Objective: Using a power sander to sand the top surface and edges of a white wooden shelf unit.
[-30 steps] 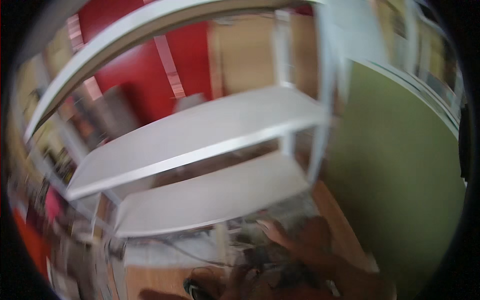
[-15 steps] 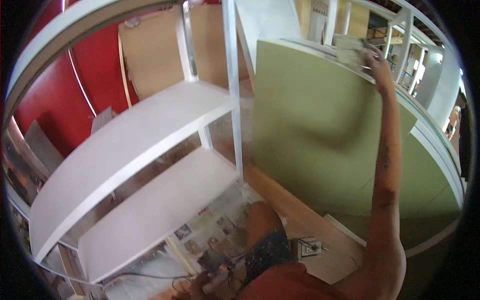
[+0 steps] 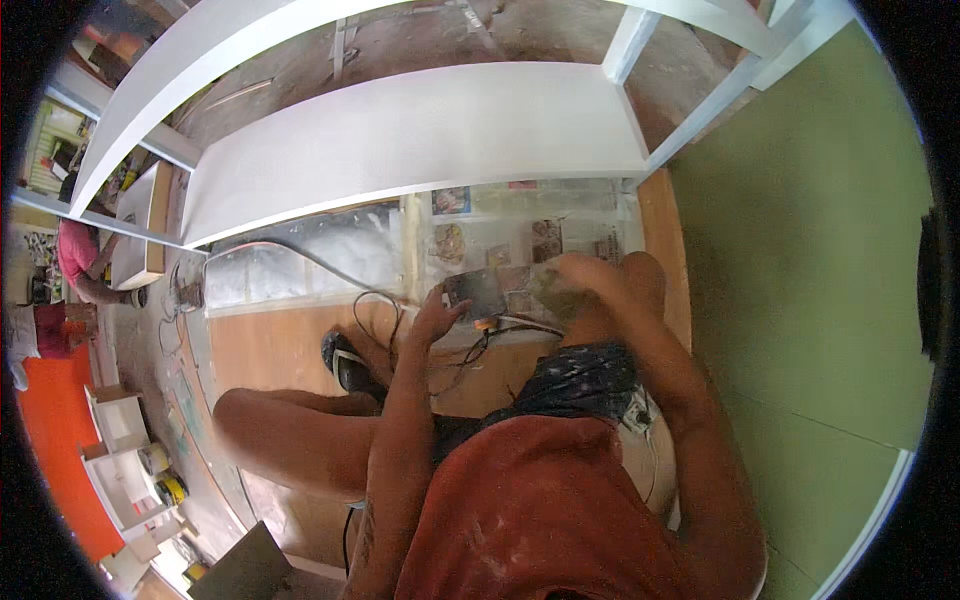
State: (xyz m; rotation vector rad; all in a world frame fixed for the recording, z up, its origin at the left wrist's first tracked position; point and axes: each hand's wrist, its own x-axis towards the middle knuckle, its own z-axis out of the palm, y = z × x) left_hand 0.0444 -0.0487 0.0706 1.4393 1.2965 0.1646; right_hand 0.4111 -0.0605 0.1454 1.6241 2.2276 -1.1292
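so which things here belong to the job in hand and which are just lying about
Seemingly in the job:
- dark flat-faced block, in the left grip
- greenish piece, blurred, at the right grip

Seemingly just lying or standing about:
- green panel, on the right
- orange panel, far left
- white compartments beside it

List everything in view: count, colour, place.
Shelf unit: 1, white, across top
Big panel: 1, green, right
Newspaper: several sheets, greyish, below shelf
Cables: several, dark, centre
Dark block: 1, black, centre
Pale sheet: 1, greenish, right of block
Outlet: 1, white, beside right hip
Board: 1, orange, lower left
Boxes: several, white, lower left
Co-worker: 1, pink top, far left
Sandal: 1, black, on a foot
Shirt: 1, rust red, lower centre
Shorts: 1 pair, dark, above shirt
Legs: 2, bare, centre
Left grip: 1, bare, holding block
Right grip: 1, bare, holding sheet
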